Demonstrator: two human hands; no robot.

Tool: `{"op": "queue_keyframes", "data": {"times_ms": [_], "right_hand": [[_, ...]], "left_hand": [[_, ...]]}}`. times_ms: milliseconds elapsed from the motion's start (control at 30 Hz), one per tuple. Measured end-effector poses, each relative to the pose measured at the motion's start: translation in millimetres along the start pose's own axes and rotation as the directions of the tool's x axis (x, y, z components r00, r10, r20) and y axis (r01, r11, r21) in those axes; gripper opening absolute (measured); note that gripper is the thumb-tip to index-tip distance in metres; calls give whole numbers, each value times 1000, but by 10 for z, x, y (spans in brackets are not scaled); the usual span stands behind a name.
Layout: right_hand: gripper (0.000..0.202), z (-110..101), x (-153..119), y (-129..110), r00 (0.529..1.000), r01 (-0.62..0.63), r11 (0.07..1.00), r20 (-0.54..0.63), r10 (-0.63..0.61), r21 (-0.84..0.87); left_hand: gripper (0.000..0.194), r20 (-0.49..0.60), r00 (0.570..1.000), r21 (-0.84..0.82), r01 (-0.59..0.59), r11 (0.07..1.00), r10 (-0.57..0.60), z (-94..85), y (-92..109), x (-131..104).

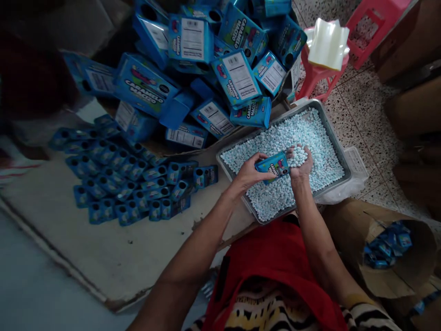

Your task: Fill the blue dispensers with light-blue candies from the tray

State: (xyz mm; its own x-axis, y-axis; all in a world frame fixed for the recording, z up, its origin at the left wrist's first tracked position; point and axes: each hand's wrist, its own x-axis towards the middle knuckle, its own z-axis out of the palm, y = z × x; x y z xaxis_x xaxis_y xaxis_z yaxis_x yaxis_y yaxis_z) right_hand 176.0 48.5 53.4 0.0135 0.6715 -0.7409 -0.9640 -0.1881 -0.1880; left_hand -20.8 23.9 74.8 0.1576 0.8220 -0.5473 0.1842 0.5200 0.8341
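My left hand (247,174) grips a small blue candy box (275,167) marked "Caramelo Macizo", its thumb lying across the front. Cupped palm up, my right hand (302,170) holds a heap of pale blue and white candies (297,156) close against the box's right end. Whether candies are passing into the box, I cannot tell. Below both hands is a grey tray (339,147) filled with loose candies of the same kind. Many similar boxes (160,181) stand in rows on the table to the left, their round dark openings facing up.
A large heap of blue boxes (234,76) rises behind the tray. Red stools (319,69) stand at the upper right, one bearing a stack of clear plastic sheets (329,43). A cardboard carton (344,225) holding blue packs sits at lower right. The table (103,266) has a worn edge.
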Motion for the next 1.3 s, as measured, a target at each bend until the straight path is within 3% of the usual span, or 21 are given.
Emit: {"op": "queue_keyframes", "data": {"times_ms": [67,133,233,300,367,433,533,600,767,967,1100,1300], "right_hand": [[24,-29,18,115,1000,-18,1000,-14,18,-26],[24,-31,4,229,999,-30,999,-28,29,-40],[18,-3,-45,330,998,-50,999,-30,49,-23],[15,24,-82,335,997,-70,998,-26,70,1],[15,62,-125,301,994,-102,994,-20,103,26],[17,118,-184,245,992,-126,991,-2,126,50],[16,257,-321,158,991,-128,990,51,126,52],[13,381,-442,111,991,-83,996,102,81,17],[15,648,-720,65,959,135,976,269,-84,-174],[22,706,-791,97,878,374,869,426,-219,-324],[22,683,-741,121,856,432,840,442,-268,-327],[35,625,-685,145,867,423,835,424,-262,-351]], "left_hand": [[59,117,991,370,-101,923,61,-96,140,60],[47,213,977,659,-163,734,26,-131,311,75],[31,279,959,835,-216,507,-49,-134,489,42],[31,289,957,852,-241,464,-33,-164,487,26],[39,282,959,820,-255,513,26,-235,385,36],[49,250,963,712,-252,655,99,-322,220,51],[56,112,977,458,-214,863,183,-385,-34,24],[57,23,975,330,-215,919,220,-337,-153,-40],[45,-183,938,289,-234,929,293,-11,-207,-217],[36,-243,872,228,-374,899,425,228,-93,-232],[43,-282,867,270,-338,901,410,259,-92,-189],[43,-301,860,280,-333,900,412,320,-117,-160]]}}
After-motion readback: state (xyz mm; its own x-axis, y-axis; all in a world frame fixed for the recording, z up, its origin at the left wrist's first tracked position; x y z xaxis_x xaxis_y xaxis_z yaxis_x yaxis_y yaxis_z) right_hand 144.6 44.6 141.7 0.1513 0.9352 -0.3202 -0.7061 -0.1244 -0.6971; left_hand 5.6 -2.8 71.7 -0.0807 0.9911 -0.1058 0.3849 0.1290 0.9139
